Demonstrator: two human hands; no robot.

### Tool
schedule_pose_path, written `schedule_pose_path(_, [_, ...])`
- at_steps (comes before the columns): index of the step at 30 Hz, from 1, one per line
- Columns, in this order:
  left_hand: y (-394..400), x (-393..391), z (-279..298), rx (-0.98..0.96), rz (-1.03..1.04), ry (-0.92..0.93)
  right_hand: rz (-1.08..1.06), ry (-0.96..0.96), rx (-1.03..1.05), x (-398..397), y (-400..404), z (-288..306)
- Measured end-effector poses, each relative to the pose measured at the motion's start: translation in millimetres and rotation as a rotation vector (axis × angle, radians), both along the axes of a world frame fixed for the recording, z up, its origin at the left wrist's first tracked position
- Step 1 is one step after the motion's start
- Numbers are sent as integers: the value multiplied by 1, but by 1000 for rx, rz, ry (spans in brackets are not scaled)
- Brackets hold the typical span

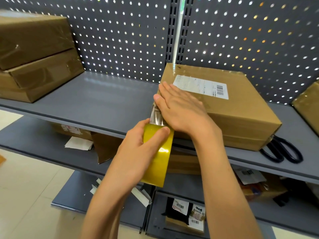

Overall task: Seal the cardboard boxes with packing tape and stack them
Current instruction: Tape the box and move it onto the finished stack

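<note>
Left hand [138, 144] grasps the yellow tape roll [158, 156], fingers curled round its outer face, thumb side toward the box; roll hangs off the shelf's front edge, just below and to the left of the right hand; a short clear strip of tape [156, 116] runs up from the roll to the box's near left corner. Right hand [179, 109] flat and released, fingers straight, palm pressing on the top of the cardboard box [238, 107] at that same corner, apparently smoothing the strip down; box sits on the grey shelf [107, 99], extending away to the right of the pressing hand; white shipping label [202, 87] on its top, just beyond the fingertips. Black scissors [283, 150] lie on the shelf near the box's right end, well apart from both hands. Two taped boxes [36, 54] stacked far to the left of the left hand; edge of another box [309, 106] at far right. Judgement: box looks stiff, flat-sided, probably light to moderate; best lifted with a palm under each short end for stacking; glossy taped faces may be slippery. Tape strip thin, clingy, apt to wrinkle or fold on itself if slack; keep it taut off the roll; roll itself rigid, held well round its rim.
</note>
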State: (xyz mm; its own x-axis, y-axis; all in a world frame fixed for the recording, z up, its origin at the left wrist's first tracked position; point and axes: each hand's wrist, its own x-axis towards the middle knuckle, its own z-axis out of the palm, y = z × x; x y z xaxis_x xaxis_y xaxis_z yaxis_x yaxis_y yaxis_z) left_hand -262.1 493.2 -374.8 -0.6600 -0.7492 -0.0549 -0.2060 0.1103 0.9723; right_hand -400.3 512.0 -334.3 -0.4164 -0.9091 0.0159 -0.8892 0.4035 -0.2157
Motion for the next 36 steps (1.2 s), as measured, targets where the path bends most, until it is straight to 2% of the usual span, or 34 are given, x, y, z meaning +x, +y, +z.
schedule_pose_path(7, [-2, -1, -1, 107, -29, 69, -2, 16, -53, 0, 3, 0])
schedule_pose_path(11, [-1, -4, -1, 125, 39, 132, -67, 57, -362, 5, 11, -9])
schedule_pose_path(15, [1, -6, 0, 125, 84, 153, -47, -206, -697, 5, 26, -10])
schedule_pose_path(19, [4, -8, 0, 108, 133, 154, -141, -102, -822, -11, 56, -13])
schedule_pose_path(26, [13, -17, 2, 71, 186, 157, -345, 56, -878, -48, 109, -21])
schedule_pose_path(31, [19, -23, 4, 64, 194, 154, -516, 15, -910, -69, 145, -29])
schedule_pose_path(36, [26, -26, 4, 74, 147, 118, -638, -70, -745, -90, 172, -43])
